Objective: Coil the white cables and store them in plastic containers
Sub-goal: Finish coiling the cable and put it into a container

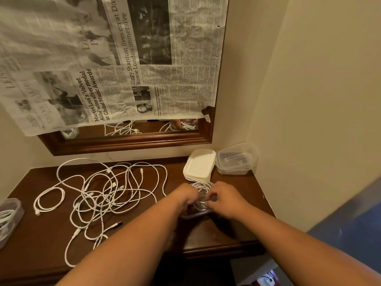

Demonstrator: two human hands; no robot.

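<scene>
A coiled white cable [202, 187] sits between my two hands over a clear plastic container [194, 214] on the dark wooden table [41, 234]. My left hand [186, 196] grips the coil's left side with curled fingers. My right hand [223, 198] pinches its right side. Much of the coil and container is hidden by my hands. A tangle of loose white cables [107, 195] spreads over the table's left and middle.
A stack of white lids [199, 165] and an empty clear container [237, 159] stand at the back right by the wall. Another container holding a coiled cable [8, 217] lies at the left edge. A mirror covered with newspaper [123, 69] hangs behind.
</scene>
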